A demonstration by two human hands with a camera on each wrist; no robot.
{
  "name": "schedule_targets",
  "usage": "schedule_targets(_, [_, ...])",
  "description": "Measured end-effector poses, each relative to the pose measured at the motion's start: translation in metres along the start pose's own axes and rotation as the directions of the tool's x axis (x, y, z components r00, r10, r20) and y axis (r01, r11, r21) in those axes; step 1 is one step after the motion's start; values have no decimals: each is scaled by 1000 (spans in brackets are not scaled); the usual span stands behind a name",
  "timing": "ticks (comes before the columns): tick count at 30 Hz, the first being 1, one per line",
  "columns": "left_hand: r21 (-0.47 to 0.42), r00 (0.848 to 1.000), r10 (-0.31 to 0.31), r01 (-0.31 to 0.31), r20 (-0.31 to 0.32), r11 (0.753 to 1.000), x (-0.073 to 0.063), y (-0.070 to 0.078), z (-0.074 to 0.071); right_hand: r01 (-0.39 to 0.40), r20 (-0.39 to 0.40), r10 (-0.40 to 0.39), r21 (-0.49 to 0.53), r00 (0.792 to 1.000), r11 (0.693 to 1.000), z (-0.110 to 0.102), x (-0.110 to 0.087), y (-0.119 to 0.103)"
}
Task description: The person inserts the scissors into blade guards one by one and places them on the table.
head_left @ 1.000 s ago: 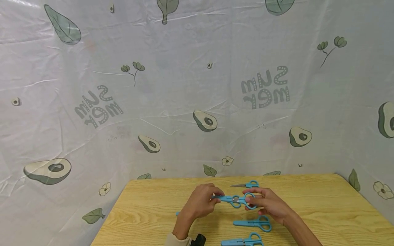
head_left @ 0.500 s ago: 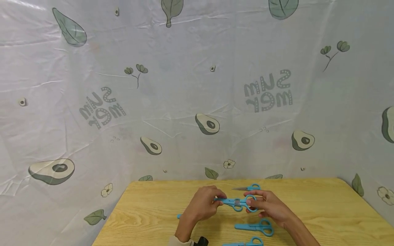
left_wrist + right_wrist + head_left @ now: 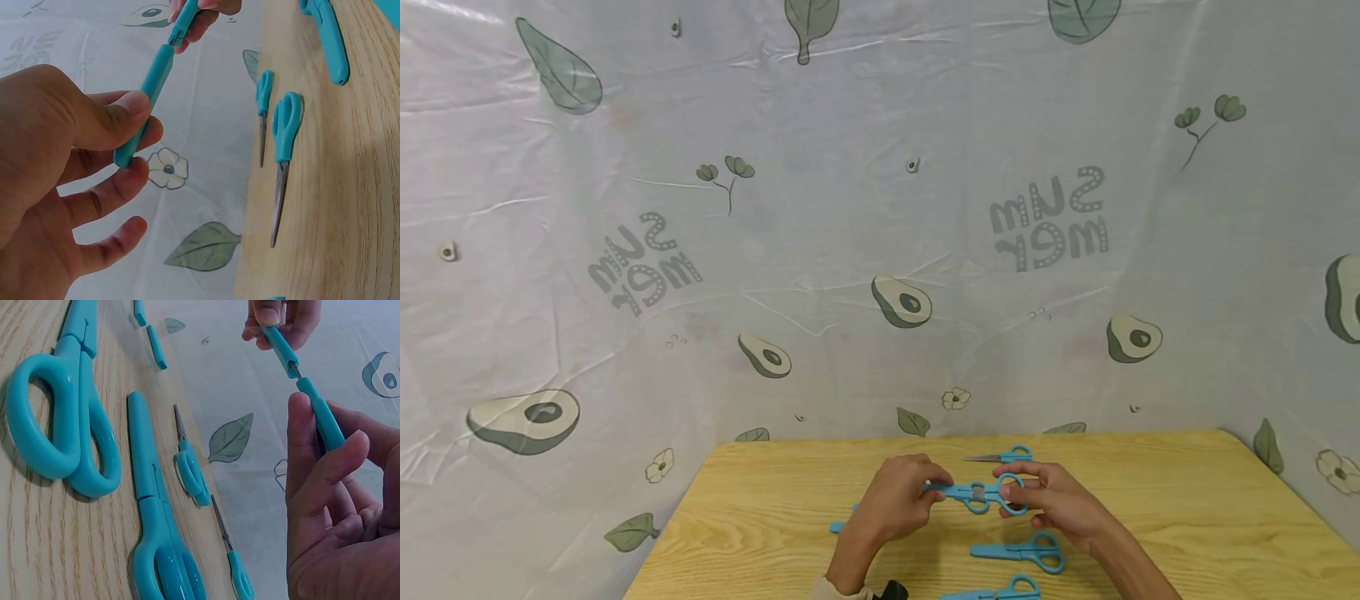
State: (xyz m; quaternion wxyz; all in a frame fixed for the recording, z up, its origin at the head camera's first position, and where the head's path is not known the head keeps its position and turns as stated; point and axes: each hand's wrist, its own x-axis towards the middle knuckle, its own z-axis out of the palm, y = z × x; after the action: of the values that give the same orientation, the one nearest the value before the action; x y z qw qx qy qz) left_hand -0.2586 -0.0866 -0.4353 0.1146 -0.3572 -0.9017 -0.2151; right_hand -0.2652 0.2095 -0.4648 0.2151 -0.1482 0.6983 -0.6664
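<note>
My two hands hold one pair of light-blue scissors [image 3: 325,419] above the table. The left hand [image 3: 898,504] pinches the blue blade cover [image 3: 147,103] between thumb and fingers, its lower fingers spread loosely in the left wrist view. On the other side, my right hand [image 3: 1060,504] grips the handle between thumb and fingers. A short bit of metal blade shows between cover and handle; the rest of the blade is hidden inside the cover. In the head view the held pair overlaps another pair of scissors lying behind it.
Two bare-bladed scissors, one larger [image 3: 284,137] and one smaller [image 3: 264,94], lie near the far table edge. Nearer are covered scissors [image 3: 1018,552] and another covered pair [image 3: 992,594]. Two loose blue covers [image 3: 156,347] lie left on the wooden table [image 3: 1150,500]. A patterned sheet [image 3: 820,250] hangs behind.
Both hands keep their hold on the scissors and cover with hardly any movement. The head view has shifted slightly, and a bit more blue shows beside the left wrist.
</note>
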Motion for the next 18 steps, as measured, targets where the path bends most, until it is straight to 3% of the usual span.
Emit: schedule_targets(18, [21,999,51,-51,-16,998,-8,-1,1,8,-22,-8,10,1000,1000,13,-6,4])
